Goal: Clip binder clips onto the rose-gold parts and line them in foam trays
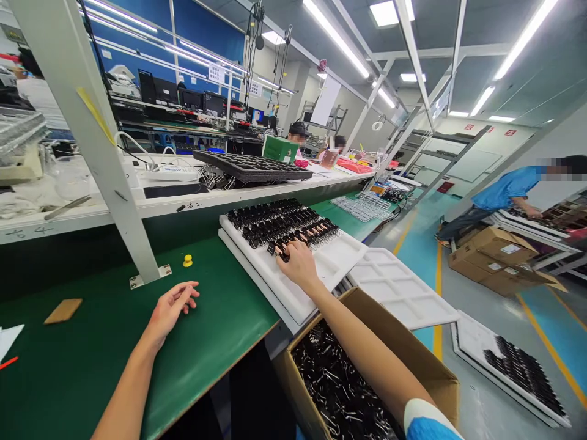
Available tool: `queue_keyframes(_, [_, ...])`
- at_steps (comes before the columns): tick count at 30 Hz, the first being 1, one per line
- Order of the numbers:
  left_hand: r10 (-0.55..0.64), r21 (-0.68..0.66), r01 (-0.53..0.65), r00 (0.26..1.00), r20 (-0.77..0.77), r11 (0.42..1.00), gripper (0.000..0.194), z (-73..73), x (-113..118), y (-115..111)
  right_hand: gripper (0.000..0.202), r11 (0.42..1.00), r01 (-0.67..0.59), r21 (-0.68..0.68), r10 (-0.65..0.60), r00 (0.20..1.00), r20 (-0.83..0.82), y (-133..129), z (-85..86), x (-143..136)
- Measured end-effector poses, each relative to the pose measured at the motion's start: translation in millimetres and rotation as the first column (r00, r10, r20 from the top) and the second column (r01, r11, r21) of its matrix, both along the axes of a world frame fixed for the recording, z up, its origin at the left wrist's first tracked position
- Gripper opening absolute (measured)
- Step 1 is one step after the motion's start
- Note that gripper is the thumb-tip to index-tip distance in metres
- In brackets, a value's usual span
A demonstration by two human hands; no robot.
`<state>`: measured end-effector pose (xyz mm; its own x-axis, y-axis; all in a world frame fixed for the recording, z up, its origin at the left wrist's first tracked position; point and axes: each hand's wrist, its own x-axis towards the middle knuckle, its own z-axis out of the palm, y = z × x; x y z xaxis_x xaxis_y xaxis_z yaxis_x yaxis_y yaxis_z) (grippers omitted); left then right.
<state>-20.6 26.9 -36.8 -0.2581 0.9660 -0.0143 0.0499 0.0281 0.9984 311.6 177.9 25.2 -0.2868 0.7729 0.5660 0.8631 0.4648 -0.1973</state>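
My right hand (297, 264) reaches over a white foam tray (337, 260), its fingers bent around a black binder clip (271, 248) at the front of the rows. Several rows of black binder clips (275, 221) with wire handles cover the tray's far part; its near part is bare white. Another white layer lies under this tray. Over the green table mat (220, 311), my left hand (172, 310) is held with loosely bent fingers and nothing in it. Below my right forearm, a cardboard box (362, 299) contains a heap of loose binder clips (339, 379).
A yellow knob-like piece (188, 261) and a brown flat piece (63, 311) lie on the mat. A white post (114, 171) rises by the shelf (183, 205). Another white tray (398, 284) juts out beyond the box. One partly filled tray (509, 366) sits low at right; a co-worker (499, 192) bends behind it.
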Motion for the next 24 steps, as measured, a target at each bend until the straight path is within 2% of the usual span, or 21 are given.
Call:
queue_keyframes(7, [0.001,-0.001,-0.001,1.000,-0.009,1.000,0.064,-1.3,-0.7,0.1,0.008,1.000,-0.011,0.027,0.009,0.996,0.084,0.2,-3.8,3.0])
queue_keyframes(10, [0.000,0.006,0.000,1.000,-0.019,1.000,0.063,-2.1,-1.1,0.8,0.016,0.999,-0.046,0.012,0.045,0.997,0.061,-4.6,-4.1,5.2])
queue_keyframes(12, [0.001,0.008,-0.001,1.000,-0.012,1.000,0.063,-3.0,-1.2,1.5,0.026,0.994,-0.105,0.035,0.105,0.994,-0.021,-13.4,-1.1,12.5])
queue_keyframes(14, [0.003,0.009,-0.003,1.000,-0.002,1.000,0.063,-5.0,-0.9,2.2,0.032,0.985,-0.124,0.116,0.142,0.976,-0.164,-27.4,1.5,28.2])
queue_keyframes(15, [0.003,0.010,-0.003,1.000,0.003,1.000,0.063,-6.7,-0.7,2.4,0.033,0.982,-0.082,0.171,0.124,0.959,-0.254,-35.9,0.7,39.7])
queue_keyframes(17, [0.002,0.015,-0.002,1.000,0.009,1.000,0.062,-11.1,0.3,2.3,0.033,0.965,0.119,0.235,0.000,0.893,-0.451,-53.7,-9.6,69.4])
queue_keyframes(19, [0.003,0.012,-0.003,1.000,0.013,1.000,0.061,-16.2,1.5,1.8,0.036,0.912,0.378,0.157,-0.212,0.765,-0.608,-70.3,-36.8,104.5])
queue_keyframes(20, [0.006,0.006,-0.006,1.000,0.016,1.000,0.061,-18.5,2.1,1.5,0.039,0.876,0.478,0.069,-0.323,0.687,-0.651,-77.9,-57.9,122.3])
queue_keyframes(22, [0.013,-0.007,-0.013,1.000,0.026,1.000,0.060,-21.9,3.5,0.8,0.043,0.820,0.547,-0.168,-0.528,0.609,-0.591,-93.3,-113.3,153.7])
queue_keyframes(23, [0.015,-0.009,-0.015,0.999,0.032,1.000,0.059,-22.9,4.2,0.4,0.045,0.811,0.492,-0.318,-0.585,0.652,-0.483,-102.1,-145.4,166.0])
queue_keyframes(24, [0.016,-0.010,-0.016,0.999,0.037,1.000,0.058,-23.3,4.8,-0.1,0.045,0.797,0.404,-0.448,-0.577,0.728,-0.369,-112.1,-178.4,175.1])
